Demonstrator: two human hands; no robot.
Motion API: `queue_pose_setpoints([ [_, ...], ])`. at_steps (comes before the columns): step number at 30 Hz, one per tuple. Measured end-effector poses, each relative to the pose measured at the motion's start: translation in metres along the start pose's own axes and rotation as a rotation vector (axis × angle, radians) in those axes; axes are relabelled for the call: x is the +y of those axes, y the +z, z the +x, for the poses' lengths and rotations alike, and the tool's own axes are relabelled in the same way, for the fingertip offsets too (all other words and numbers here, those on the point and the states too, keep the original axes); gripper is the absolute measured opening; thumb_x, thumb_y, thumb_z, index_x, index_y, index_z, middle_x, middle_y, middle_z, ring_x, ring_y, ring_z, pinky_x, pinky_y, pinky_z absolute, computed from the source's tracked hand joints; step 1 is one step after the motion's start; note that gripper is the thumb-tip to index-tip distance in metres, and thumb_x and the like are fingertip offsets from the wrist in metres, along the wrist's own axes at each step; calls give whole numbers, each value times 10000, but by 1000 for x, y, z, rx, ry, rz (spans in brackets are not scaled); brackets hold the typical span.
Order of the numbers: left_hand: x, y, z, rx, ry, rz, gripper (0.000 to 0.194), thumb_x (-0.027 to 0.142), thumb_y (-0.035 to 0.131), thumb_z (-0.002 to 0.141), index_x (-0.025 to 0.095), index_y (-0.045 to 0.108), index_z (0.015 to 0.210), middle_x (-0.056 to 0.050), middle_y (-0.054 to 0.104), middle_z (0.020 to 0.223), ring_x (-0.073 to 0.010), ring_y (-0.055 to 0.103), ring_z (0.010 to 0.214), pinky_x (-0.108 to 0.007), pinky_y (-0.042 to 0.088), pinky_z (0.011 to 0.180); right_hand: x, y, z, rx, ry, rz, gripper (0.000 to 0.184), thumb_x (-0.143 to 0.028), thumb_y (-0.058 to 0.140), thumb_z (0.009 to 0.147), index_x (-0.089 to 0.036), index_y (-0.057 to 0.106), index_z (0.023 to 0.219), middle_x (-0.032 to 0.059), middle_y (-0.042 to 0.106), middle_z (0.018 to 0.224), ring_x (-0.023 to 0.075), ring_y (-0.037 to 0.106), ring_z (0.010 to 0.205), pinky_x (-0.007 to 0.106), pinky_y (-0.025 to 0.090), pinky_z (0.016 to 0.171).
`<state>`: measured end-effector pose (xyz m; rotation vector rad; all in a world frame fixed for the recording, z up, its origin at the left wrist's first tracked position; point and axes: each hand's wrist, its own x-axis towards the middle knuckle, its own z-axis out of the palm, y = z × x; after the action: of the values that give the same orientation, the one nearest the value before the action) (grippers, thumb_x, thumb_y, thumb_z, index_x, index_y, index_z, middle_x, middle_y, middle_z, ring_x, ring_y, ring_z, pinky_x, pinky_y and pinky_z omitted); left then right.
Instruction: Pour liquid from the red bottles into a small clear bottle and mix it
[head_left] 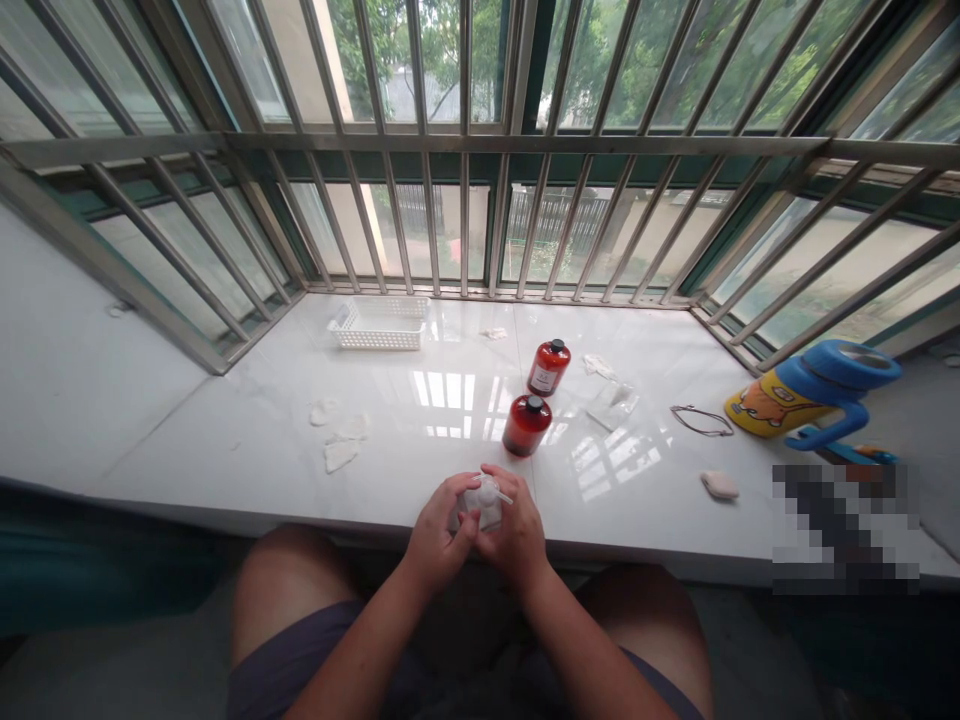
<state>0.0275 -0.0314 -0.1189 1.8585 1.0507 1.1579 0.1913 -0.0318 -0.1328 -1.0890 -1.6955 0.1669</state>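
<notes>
Near the front edge of the white ledge, my left hand and my right hand meet around a small whitish, partly see-through object with a thin white spout. It looks like a pump head, perhaps in clear wrapping; my fingers cover much of it. Both hands have their fingers curled against it. Just beyond them stands a dark red bottle with a black cap. Behind that is a second red bottle, also black-capped, with a pale label facing me. Both bottles are upright.
A white perforated basket sits at the back left. White scraps lie on the left; clear wrapping is right of the bottles. Further right are a cord loop, a pinkish object and a blue-yellow tumbler. Metal window bars enclose the back.
</notes>
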Motion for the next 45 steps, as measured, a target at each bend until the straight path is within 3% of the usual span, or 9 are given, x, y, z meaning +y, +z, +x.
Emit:
queue_pose_setpoints([
  [15, -1, 3, -3, 13, 54, 59, 352, 332, 506, 1060, 274, 571, 1400, -118, 607, 1460, -290, 588, 1366, -495, 502, 1156, 1, 0, -1, 0, -17, -3, 507, -296, 742, 909, -235, 528, 1364, 148, 659, 1366, 309, 669, 1186, 527, 634, 946],
  [23, -7, 14, -10, 55, 154, 204, 485, 271, 508, 1003, 260, 473, 1487, -153, 563, 1491, -328, 544, 1409, -546, 494, 1150, 5, 2, -5, -6, -1, 1, 448, -333, 693, 938, -258, 536, 1352, 132, 651, 1377, 307, 673, 1193, 522, 632, 954],
  [34, -8, 8, -9, 23, 89, 139, 471, 292, 567, 999, 274, 541, 1468, -132, 572, 1512, -322, 537, 1429, -530, 475, 1185, 4, 3, -5, 13, 13, -12, 538, -296, 744, 909, -261, 489, 1381, 142, 661, 1381, 320, 678, 1203, 553, 629, 969],
  [45, 3, -2, 0, -31, -22, -90, 491, 341, 629, 1004, 279, 566, 1486, -122, 560, 1564, -324, 545, 1446, -547, 445, 1234, 0, -1, 1, 1, -33, -8, 533, -278, 761, 908, -246, 539, 1392, 144, 665, 1353, 318, 666, 1210, 542, 620, 980],
])
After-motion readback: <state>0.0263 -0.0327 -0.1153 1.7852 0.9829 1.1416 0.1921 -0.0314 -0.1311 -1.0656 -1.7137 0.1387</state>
